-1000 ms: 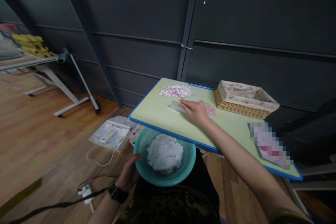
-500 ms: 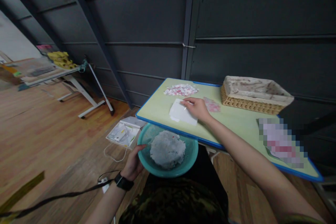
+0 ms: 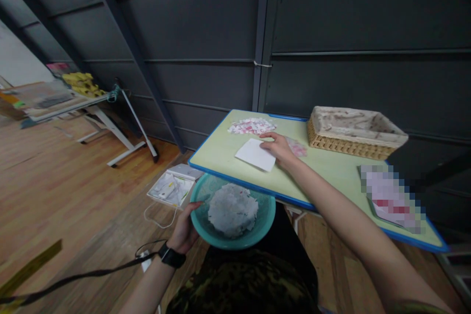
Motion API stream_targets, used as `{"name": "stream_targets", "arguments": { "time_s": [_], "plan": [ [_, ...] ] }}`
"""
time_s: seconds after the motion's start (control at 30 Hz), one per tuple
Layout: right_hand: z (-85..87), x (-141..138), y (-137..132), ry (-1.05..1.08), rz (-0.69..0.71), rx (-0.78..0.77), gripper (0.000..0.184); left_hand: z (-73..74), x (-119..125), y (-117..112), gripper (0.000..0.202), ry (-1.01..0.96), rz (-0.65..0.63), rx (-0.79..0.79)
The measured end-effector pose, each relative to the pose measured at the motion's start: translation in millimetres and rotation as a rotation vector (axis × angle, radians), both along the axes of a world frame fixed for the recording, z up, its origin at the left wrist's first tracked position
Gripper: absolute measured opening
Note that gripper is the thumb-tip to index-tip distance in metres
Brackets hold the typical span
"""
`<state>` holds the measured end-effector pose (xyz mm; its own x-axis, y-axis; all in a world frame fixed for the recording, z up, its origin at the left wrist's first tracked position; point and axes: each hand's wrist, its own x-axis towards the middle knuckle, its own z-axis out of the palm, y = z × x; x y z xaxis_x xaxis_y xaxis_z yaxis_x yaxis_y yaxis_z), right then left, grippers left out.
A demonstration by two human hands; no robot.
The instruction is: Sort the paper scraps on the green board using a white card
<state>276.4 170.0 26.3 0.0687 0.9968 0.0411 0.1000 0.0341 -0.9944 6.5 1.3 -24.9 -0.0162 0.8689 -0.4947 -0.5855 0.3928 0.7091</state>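
Note:
My left hand (image 3: pixel 187 228) grips the left rim of a teal plastic basin (image 3: pixel 270 223), thumb over the edge. A mound of pale greyish, paper-like scraps (image 3: pixel 232 210) lies in the basin, in front of my body. On the light-green tabletop (image 3: pixel 217 152), my right hand (image 3: pixel 277 149) pinches the far right edge of a white sheet of paper or card (image 3: pixel 255 155). Its thumb shows at the sheet's edge; the other fingers are partly hidden. Beyond the sheet lies a pile of white and pink paper scraps (image 3: pixel 252 126). Flat pinkish pieces (image 3: pixel 297 148) lie just right of the hand.
A lined wicker basket (image 3: pixel 349 144) stands at the table's back right. A blurred-out flat item (image 3: pixel 392 198) lies at the right end. An open white box (image 3: pixel 171 189) with cables sits on the floor to the left. Dark metal panels (image 3: pixel 195 24) rise behind the table.
My right hand has shifted from the sheet's top to its far right edge. The sheet's near edge now looks straight, where a ragged white bit showed before. My left hand keeps holding the basin.

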Motion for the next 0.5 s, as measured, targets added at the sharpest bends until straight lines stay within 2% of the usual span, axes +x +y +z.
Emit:
{"name": "stream_targets", "arguments": {
  "time_s": [0.1, 0.2, 0.27, 0.37, 0.43, 0.5],
  "plan": [
    [6.8, 11.3, 6.5, 0.072, -0.112, -0.024, 0.047, 1.4, 1.5, 0.2, 0.011, -0.005, -0.002, -0.004],
    [9.2, 27.1, 16.0, 0.050, -0.228, 0.082, 0.054, 3.6, 3.7, -0.4, 0.011, 0.001, 0.004, -0.018],
    [8.4, 39.0, 22.1, -0.079, -0.339, 0.170, 0.051, 5.1, 4.8, -1.1, 0.011, 0.000, 0.009, -0.035],
    [6.9, 53.5, 26.4, -0.410, -0.535, 0.283, 0.037, 6.6, 5.3, -2.2, 0.010, -0.002, 0.018, -0.061],
    [6.7, 58.3, 25.8, -0.571, -0.618, 0.351, 0.035, 6.5, 5.0, -2.8, 0.009, -0.011, 0.018, -0.060],
    [6.9, 59.5, 24.0, -0.640, -0.663, 0.405, 0.036, 5.3, 4.7, -3.1, 0.010, -0.029, 0.016, -0.051]
  ]
}}
